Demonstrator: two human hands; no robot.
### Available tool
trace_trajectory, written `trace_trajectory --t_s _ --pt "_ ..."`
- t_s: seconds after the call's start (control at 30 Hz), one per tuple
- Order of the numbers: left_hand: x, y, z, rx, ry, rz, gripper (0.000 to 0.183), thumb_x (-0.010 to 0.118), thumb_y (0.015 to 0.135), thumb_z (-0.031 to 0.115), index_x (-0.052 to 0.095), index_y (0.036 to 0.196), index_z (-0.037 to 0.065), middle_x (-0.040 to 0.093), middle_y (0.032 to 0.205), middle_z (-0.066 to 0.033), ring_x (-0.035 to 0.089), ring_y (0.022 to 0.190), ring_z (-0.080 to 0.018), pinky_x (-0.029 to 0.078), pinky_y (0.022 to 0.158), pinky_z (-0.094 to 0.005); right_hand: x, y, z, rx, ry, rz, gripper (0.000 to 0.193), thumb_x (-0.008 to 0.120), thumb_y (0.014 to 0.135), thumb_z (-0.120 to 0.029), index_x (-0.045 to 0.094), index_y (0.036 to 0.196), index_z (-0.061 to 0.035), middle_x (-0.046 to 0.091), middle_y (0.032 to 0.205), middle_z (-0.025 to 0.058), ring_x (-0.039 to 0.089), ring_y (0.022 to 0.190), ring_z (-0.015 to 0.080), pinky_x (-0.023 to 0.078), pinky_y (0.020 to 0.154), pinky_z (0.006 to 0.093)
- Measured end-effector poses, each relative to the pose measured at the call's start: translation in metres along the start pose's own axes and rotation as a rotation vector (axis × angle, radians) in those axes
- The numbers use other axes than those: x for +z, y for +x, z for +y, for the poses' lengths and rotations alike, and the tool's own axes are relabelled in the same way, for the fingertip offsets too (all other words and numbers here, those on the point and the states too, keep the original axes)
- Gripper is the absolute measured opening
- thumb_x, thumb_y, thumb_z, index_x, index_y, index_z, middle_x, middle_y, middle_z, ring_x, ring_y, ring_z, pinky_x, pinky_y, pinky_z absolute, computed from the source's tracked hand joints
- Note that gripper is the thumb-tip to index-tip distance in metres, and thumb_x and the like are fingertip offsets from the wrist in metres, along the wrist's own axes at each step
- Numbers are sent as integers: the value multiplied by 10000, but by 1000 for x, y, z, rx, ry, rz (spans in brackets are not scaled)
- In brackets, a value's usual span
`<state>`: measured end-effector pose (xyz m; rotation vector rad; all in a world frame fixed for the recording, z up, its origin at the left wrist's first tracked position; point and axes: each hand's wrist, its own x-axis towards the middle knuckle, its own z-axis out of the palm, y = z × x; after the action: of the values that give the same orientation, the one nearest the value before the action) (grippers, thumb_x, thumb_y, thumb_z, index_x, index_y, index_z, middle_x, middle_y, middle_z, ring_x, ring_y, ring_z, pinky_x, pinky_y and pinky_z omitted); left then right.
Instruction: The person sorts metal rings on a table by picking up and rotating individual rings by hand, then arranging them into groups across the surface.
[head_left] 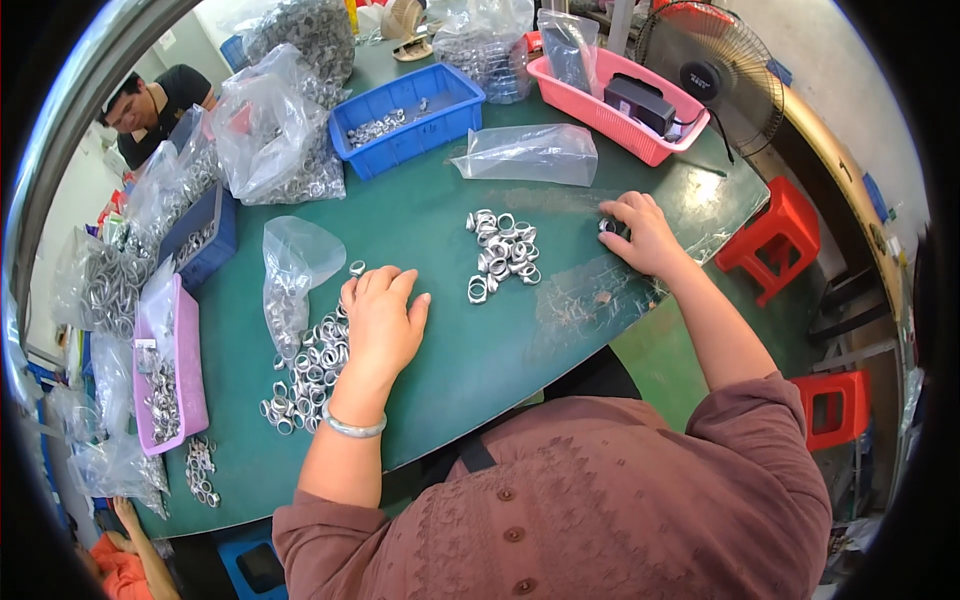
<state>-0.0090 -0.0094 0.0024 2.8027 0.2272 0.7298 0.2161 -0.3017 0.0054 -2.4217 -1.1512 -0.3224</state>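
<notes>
My left hand [383, 322] lies palm down at the edge of a pile of silvery metal rings [318, 358], its fingers stretched out and slightly apart. One loose ring [357, 268] is just beyond its fingertips. Between the thumb and fingers of my right hand [643, 236] is a single metal ring [607, 227], low over the green table [440, 390]. A second, smaller heap of metal rings [503, 250] sits between my two hands. What lies under my left palm is hidden.
A clear plastic bag of rings [288, 300] touches the left pile. Further back stand a blue tray [405, 140], a pink basket [650, 145] and a flat plastic bag [530, 155]. A purple tray [190, 370] is at left. Red stools [775, 240] and a fan [700, 80] are at right; co-workers are at left.
</notes>
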Motion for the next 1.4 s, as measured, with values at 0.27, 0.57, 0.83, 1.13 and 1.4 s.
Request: trace_trajectory --t_s 0.27,0.57,0.83,1.13,1.4 --pt "-2 -2 2 20 -17 -8 306 699 757 146 642 1030 22 602 1027 -116 545 1009 -293 335 965 -439 25 80 -81 -316 186 -115 193 635 803 -134 653 983 -67 600 917 132 578 929 340 471 824 429" --pt "-4 1 7 3 -49 -30 315 694 761 155 638 1045 31 590 1032 -113 532 1035 -289 306 989 -472 53 135 -96 -270 95 -575 245 649 760 -76 701 998 -105 677 984 142 636 908 313 493 823 394" --pt "1 3 3 -39 -124 84 328 680 782 137 623 1087 32 592 1027 -116 560 986 -282 387 940 -435 51 122 -112 -412 445 -318 158 644 773 -49 685 926 -52 660 872 123 632 821 302 504 740 373" --pt "2 8 8 -661 -1613 -9 300 539 948 149 532 1224 31 636 972 -77 625 856 -165 515 791 -312 55 90 -158 -576 752 -94 174 671 757 -9 672 924 -57 649 860 88 621 809 274 508 717 338" --pt "0 8 2 -788 -1809 27 180 519 937 105 563 1097 37 637 998 -93 638 879 -198 530 796 -329 56 89 -147 186 1439 -480 218 635 859 -60 625 1071 -11 668 920 38 615 821 77 478 684 215"
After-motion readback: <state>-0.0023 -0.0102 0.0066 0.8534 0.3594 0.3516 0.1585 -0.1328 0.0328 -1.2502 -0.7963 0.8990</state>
